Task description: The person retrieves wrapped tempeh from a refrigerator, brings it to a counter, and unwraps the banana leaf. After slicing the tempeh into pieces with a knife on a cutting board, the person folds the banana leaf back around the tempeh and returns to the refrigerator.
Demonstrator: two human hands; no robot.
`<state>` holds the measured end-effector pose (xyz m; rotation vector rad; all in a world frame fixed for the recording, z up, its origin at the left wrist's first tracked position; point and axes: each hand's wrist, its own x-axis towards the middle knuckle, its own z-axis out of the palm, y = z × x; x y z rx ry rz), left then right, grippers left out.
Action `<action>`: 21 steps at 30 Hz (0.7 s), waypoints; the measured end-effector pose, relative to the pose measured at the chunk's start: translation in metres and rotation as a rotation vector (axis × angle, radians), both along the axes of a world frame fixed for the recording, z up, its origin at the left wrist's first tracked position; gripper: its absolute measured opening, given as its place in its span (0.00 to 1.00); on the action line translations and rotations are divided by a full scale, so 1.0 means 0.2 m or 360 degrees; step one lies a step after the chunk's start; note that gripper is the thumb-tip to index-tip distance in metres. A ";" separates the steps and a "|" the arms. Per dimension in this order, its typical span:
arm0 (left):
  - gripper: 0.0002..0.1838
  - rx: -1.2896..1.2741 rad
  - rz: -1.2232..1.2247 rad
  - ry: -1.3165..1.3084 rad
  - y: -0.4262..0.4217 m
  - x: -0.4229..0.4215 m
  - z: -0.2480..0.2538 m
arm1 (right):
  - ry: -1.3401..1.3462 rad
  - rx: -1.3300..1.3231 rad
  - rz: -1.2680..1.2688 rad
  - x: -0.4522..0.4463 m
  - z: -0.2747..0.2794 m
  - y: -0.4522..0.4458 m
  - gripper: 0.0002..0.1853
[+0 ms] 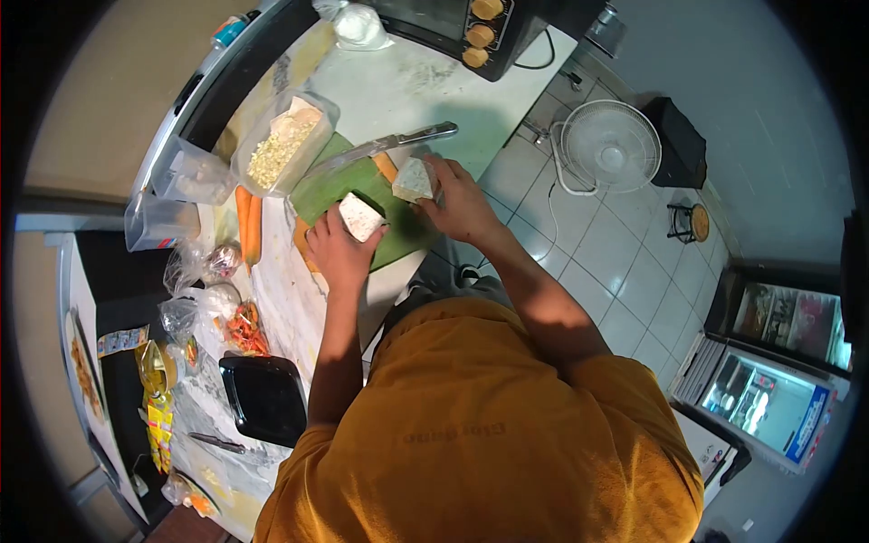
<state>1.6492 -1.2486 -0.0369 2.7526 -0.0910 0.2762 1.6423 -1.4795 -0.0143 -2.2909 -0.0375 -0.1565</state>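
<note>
In the head view, my left hand is closed around a pale, speckled block with flat cut faces, resembling tempeh, over the green cutting board. My right hand grips a second such block, greyer on its sides, by its right side near the board's edge. Just beyond the blocks, a knife lies across the board's far part with its handle pointing right. A short orange piece, probably carrot, sits between the knife and the right block.
A plastic container of small diced pale pieces stands beyond the board. Carrots and plastic bags lie to the left, with a black tray nearer. A black oven stands at the back; a fan is on the floor at right.
</note>
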 end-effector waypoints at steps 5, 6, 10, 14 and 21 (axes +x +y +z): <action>0.48 -0.0076 -0.0074 -0.0116 0.02 0.02 -0.05 | -0.0042 0.0064 -0.0072 -0.06 -0.02 -0.11 0.38; 0.48 -0.0072 -0.0072 -0.0111 0.02 0.02 -0.05 | -0.0035 0.0094 -0.0080 -0.06 0.00 -0.13 0.37; 0.46 -0.0205 -0.0059 -0.0146 0.02 0.02 -0.02 | 0.0045 0.0188 -0.0038 -0.06 0.01 -0.17 0.37; 0.42 -0.0284 -0.0004 -0.0241 0.04 -0.02 0.09 | -0.0099 0.0203 0.0054 -0.04 -0.02 -0.18 0.36; 0.35 -0.0742 -0.0088 0.0186 0.22 -0.08 0.13 | -0.0145 0.0238 -0.0009 0.07 -0.03 -0.04 0.34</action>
